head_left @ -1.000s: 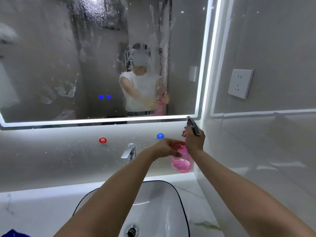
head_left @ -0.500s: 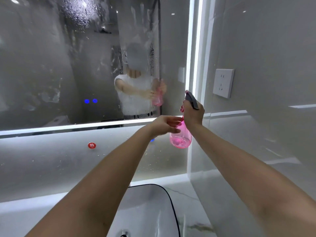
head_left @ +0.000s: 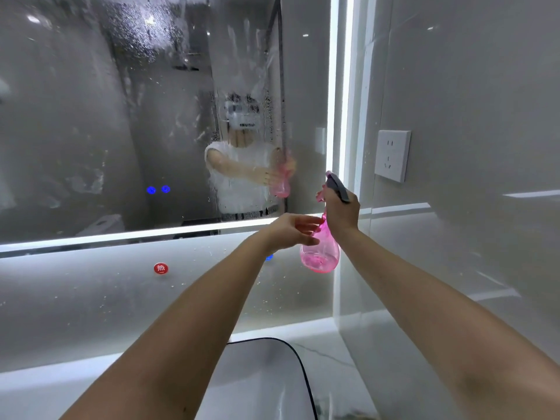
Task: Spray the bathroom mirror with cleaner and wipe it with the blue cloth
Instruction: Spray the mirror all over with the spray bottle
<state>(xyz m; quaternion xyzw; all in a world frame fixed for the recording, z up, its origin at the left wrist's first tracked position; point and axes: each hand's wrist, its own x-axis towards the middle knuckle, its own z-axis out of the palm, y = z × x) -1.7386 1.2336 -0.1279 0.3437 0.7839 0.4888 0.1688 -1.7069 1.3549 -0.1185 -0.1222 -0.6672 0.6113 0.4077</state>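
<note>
Where the lit right edge of the mirror meets the side wall, both arms reach forward into the corner, so the open room lies to the left, across the wet glass and the pale ledge below it. Droplets and streaks cover the upper middle of the glass, and its bright bottom edge runs just above the hands. On the side wall, a white socket sits up and to the right of the hands, well apart from them. Below, the dark-rimmed sink fills the bottom centre, with bare counter between it and the right wall. A red button sits on the ledge wall to the left, apart from both arms.

The right hand is closed around the neck of the pink spray bottle, gripping it upright with the grey trigger head above the knuckles and the round body hanging below the wrist. The left hand is half curled, its fingertips at the bottle's neck; whether they actually press on it is hard to tell. The bottle hangs just in front of the mirror's lower right corner, clear of the ledge.
</note>
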